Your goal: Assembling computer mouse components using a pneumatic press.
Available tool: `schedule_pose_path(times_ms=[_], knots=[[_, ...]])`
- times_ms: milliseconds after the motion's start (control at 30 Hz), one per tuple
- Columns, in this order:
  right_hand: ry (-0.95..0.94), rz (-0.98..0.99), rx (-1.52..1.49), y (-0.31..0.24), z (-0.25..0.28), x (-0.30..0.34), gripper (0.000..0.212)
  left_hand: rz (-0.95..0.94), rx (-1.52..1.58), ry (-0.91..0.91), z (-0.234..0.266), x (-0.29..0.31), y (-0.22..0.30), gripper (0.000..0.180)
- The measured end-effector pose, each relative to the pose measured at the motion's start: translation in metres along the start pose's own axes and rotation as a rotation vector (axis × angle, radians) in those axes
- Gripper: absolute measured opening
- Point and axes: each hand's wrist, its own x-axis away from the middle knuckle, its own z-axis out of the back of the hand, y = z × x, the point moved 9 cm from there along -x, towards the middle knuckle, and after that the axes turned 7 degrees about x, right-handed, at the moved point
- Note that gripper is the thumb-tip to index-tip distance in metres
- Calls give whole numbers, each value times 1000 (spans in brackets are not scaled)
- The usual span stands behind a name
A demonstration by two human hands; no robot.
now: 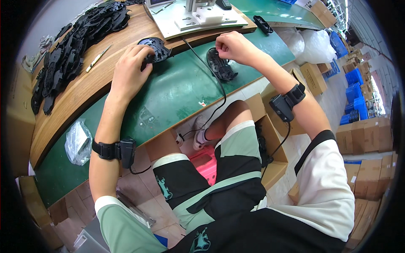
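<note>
Left hand point(128, 71) was gripping a black moulded plastic shell point(157, 47) at the wooden bench edge; right hand point(233, 47) was clenched just above another black plastic shell point(221, 64) on the green mat point(177, 95).

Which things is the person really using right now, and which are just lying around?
In use:
- left hand on a black plastic shell
- right hand over another black part on the green mat

Lying about:
- pile of black parts
- small knife
- crumpled clear bag
- cardboard boxes
- blue crates
</note>
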Motion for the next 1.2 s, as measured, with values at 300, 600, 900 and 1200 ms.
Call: schedule_pose_path(times_ms=[300,600,900,1200], knots=[[3,-149,-291,23,-3,16,16,-5,-24,8,-1,0,-2,29],[44,-240,-762,51,-31,34,21,7,-2,-8,-2,-4,2,29],[147,-335,-942,54,-37,51,25,59,-33,-30,-3,-3,2,31],[380,-237,-921,58,-28,61,19,139,-38,-87,-9,-7,1,37]])
